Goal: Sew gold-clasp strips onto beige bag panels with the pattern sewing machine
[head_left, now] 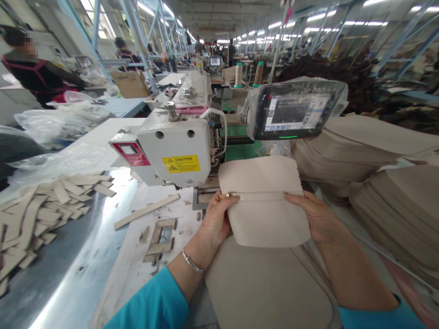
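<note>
I hold up a beige fabric panel [262, 201] with a zipper sewn across its middle, in front of the white sewing machine [174, 146]. My left hand [214, 224] pinches the panel's left edge at the zipper's gold end. My right hand [317, 217] grips the right edge, thumb on top. Both hands are closed on the panel. Below it lies a larger beige panel [267, 288] on the table.
A heap of beige strips [37, 214] lies on the metal table at left, one long strip [147, 211] nearer the machine. Stacks of beige panels [394, 192] stand at right under a plastic-wrapped control screen [295, 112]. Other people work at the far left.
</note>
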A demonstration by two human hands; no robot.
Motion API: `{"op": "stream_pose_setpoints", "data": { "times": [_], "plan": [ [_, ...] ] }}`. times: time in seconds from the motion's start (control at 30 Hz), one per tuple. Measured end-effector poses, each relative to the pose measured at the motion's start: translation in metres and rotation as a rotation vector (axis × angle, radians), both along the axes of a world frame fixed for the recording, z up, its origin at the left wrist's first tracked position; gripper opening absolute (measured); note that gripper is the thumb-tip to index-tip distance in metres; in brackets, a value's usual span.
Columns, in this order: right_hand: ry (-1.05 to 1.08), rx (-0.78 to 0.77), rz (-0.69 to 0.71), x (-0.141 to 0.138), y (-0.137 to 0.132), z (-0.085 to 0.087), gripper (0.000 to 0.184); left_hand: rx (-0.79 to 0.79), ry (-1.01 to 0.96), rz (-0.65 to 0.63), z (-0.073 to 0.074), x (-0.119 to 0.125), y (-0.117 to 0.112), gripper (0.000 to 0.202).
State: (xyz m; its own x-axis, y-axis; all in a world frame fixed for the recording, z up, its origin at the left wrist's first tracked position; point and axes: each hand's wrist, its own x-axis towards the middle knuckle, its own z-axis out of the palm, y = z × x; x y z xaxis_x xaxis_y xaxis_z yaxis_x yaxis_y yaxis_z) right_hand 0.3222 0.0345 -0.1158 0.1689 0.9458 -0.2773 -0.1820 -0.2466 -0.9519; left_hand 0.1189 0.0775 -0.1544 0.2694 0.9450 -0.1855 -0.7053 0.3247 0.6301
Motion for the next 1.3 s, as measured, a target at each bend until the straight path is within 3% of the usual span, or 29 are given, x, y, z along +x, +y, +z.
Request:
{"op": "stream_pose_setpoints", "data": {
  "times": [0.33, 0.9, 1.0, 1.07, 1.13, 1.3],
  "plan": [
    [0.053, -0.047, 0.008, -0.003, -0.002, 0.002, 0.027, -0.056, 0.011, -0.021, 0.007, -0.002, -0.002, 0.037],
    [0.146, -0.075, -0.018, -0.002, -0.005, 0.004, 0.026, -0.070, 0.045, 0.014, 0.000, -0.003, 0.001, 0.031],
    [0.197, -0.038, -0.037, 0.010, -0.001, 0.007, 0.030, -0.035, 0.049, -0.142, 0.004, -0.009, -0.001, 0.032],
    [0.212, -0.019, -0.030, 0.020, 0.007, 0.008, 0.037, -0.011, 0.104, -0.349, 0.008, -0.011, -0.004, 0.039],
    [0.151, 0.018, 0.012, 0.024, 0.018, 0.009, 0.033, 0.019, 0.225, -0.538, 0.011, -0.011, -0.009, 0.044],
    [-0.146, 0.086, 0.210, -0.004, 0.057, 0.014, 0.012, 0.266, 0.584, -0.738, 0.003, -0.002, -0.020, 0.031]
  ]
}}
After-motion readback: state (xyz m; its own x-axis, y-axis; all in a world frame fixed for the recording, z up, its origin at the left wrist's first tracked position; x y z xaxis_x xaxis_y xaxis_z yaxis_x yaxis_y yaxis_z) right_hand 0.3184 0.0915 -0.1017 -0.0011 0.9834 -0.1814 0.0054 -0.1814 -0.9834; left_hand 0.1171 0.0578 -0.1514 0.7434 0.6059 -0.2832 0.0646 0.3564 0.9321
